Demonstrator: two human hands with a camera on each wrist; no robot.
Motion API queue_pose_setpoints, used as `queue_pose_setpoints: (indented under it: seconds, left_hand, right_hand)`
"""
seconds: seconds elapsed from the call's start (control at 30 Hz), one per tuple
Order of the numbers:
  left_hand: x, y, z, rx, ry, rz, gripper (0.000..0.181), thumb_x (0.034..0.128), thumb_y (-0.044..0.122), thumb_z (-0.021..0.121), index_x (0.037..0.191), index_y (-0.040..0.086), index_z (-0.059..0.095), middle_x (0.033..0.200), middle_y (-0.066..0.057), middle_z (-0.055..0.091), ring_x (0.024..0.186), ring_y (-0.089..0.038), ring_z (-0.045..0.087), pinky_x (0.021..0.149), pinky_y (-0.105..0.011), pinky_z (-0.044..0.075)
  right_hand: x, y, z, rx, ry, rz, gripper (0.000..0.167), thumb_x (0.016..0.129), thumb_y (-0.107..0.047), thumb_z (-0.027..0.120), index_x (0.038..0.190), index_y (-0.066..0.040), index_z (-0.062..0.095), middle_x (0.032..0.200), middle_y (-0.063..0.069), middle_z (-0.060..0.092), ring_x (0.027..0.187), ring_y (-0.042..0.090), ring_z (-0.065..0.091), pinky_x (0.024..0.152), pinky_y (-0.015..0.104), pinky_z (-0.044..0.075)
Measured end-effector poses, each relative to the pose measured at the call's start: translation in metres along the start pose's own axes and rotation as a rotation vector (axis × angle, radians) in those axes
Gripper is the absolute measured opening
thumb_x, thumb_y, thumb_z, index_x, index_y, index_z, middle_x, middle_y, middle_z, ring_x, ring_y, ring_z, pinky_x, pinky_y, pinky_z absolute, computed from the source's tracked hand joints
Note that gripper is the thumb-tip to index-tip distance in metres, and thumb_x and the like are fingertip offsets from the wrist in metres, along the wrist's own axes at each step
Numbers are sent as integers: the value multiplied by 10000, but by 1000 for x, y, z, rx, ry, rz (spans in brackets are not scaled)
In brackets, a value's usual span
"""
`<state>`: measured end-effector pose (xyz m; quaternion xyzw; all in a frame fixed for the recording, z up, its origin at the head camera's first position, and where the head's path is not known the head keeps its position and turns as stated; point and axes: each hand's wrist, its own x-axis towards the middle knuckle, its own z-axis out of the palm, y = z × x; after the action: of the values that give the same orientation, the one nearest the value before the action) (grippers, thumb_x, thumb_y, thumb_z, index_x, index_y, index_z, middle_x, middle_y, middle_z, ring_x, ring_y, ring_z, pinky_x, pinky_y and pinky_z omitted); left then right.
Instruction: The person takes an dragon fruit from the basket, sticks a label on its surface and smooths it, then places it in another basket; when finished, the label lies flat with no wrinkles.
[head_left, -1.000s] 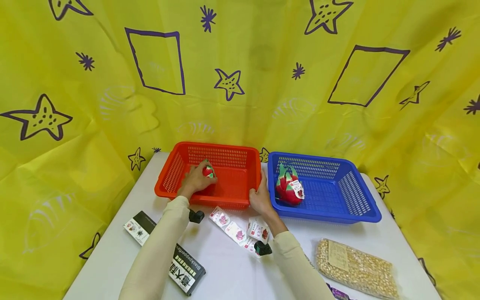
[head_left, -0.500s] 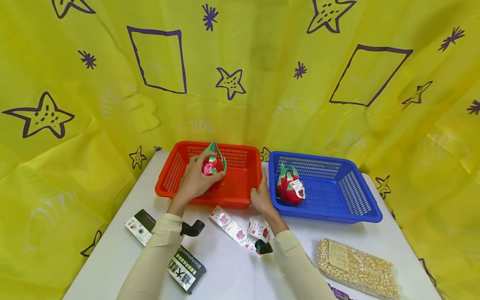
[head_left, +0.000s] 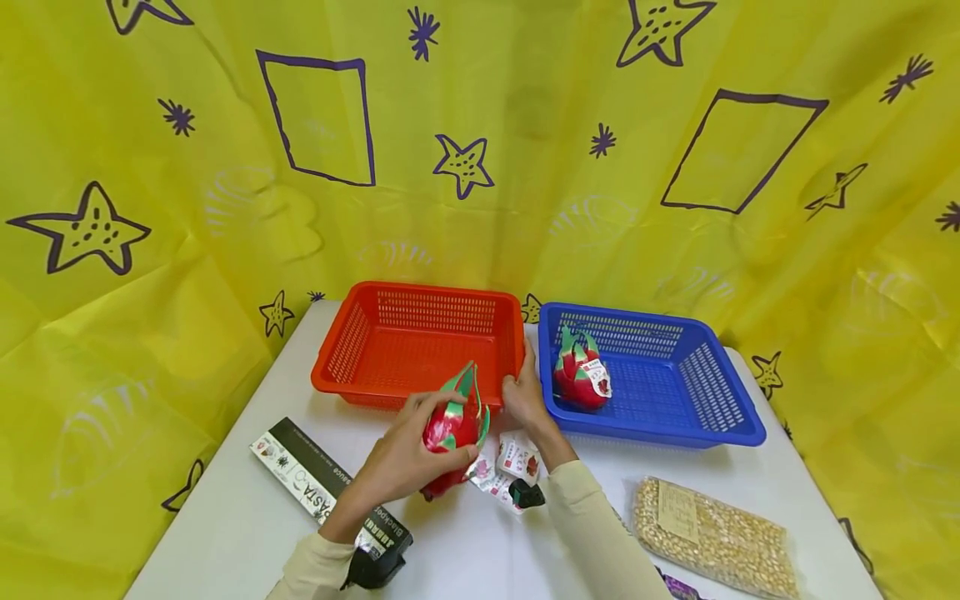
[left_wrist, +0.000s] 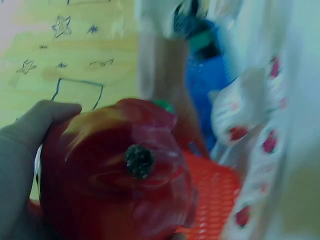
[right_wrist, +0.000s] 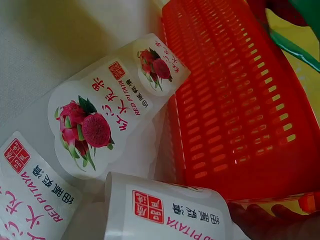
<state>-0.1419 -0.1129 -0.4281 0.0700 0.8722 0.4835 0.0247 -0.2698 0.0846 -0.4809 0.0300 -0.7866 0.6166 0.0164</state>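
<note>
My left hand (head_left: pixel 408 450) grips a red dragon fruit (head_left: pixel 456 427) with green leaf tips, held in front of the red basket (head_left: pixel 341 385). In the left wrist view the dragon fruit (left_wrist: pixel 100 185) shows its dark stem end, with the thumb along one side. My right hand (head_left: pixel 525 398) holds the red basket by its front right corner; its fingertips (right_wrist: pixel 260 217) show at the basket's lower edge in the right wrist view. Beneath the dragon fruit and beside the right hand lies a strip of pitaya stickers (head_left: pixel 491 479), partly hidden and curling up at one end (right_wrist: pixel 165 207).
A blue basket (head_left: pixel 652 433) stands at the right with another dragon fruit (head_left: pixel 577 383) in it, bearing a white sticker. A black and white pasta sauce box (head_left: pixel 307 475) lies at the left. At the front right are a bag of corn kernels (head_left: pixel 712 537) and a purple wrapper (head_left: pixel 678 586).
My left hand has lifted the dragon fruit out of the red basket and brought it toward me and to the right. The right hand has stayed at the basket's corner.
</note>
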Motion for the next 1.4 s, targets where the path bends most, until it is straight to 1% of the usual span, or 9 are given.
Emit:
queue_pose_setpoints:
  seconds: [0.13,0.23,0.47,0.57,0.73,0.87,1.03,1.23,1.4]
  left_hand:
    - [-19,-4,13,35,-71,-1,638,810,475,871,1369,379,579,1461,-118,495,1104,-311,629,715,-441,650]
    - [-28,-4,17,82,-70,10,662,802,504,862,1384,370,576,1526,-122,462,1123,-313,625,742,-496,643]
    - [-47,-6,22,82,-155,-34,654,792,544,851,1373,408,583,1385,-76,516,993,-244,610,651,-367,593]
    - [-46,-11,26,110,-142,-37,669,782,524,863,1375,380,589,1373,-98,520,1024,-250,589,642,-376,601]
    - [-39,-20,35,156,-94,-72,705,778,522,867,1397,343,581,1374,-139,515,1053,-267,541,641,-407,582]
    - [-35,-26,41,186,-69,-89,700,783,545,850,1396,333,587,1365,-139,518,1026,-252,519,630,-390,535]
    - [-31,-32,47,240,-35,-89,682,784,561,844,1382,339,603,1360,-133,535,1015,-242,506,637,-409,489]
    - [-28,-29,53,337,21,-78,663,781,615,833,1349,344,623,1345,-149,577,1002,-258,528,639,-463,494]
    - [-24,-25,58,378,50,-40,686,818,672,798,1355,284,621,1357,-197,584,997,-297,531,621,-502,530]
  right_hand:
    - [-1,1,-1,1,19,24,814,977,64,370,1704,-101,43,1665,285,328,1467,464,420,1279,572,256]
    - [-2,2,-1,9,26,33,812,983,59,366,1707,-113,42,1666,282,327,1453,469,430,1274,581,261]
    - [-4,1,0,30,50,59,801,990,34,379,1708,-113,53,1696,238,298,1460,433,422,1278,561,263]
    - [-3,1,0,33,61,53,799,984,41,376,1705,-91,59,1700,238,286,1463,434,412,1279,567,257]
    - [-2,2,2,28,54,55,804,981,53,379,1703,-84,52,1688,257,300,1454,437,425,1271,573,269]
    - [-2,2,2,46,35,42,772,1020,29,386,1700,-76,36,1700,261,264,1465,453,413,1269,581,273]
    - [-5,2,2,52,21,36,729,1086,-67,427,1697,-66,29,1715,248,229,1496,451,393,1267,579,283]
    - [-26,6,2,60,0,65,715,1114,-190,474,1680,-18,72,1657,291,323,1467,455,438,1246,598,315]
    - [-61,5,-7,2,-89,40,711,1126,-287,491,1655,17,124,1595,331,401,1482,487,414,1230,636,316]
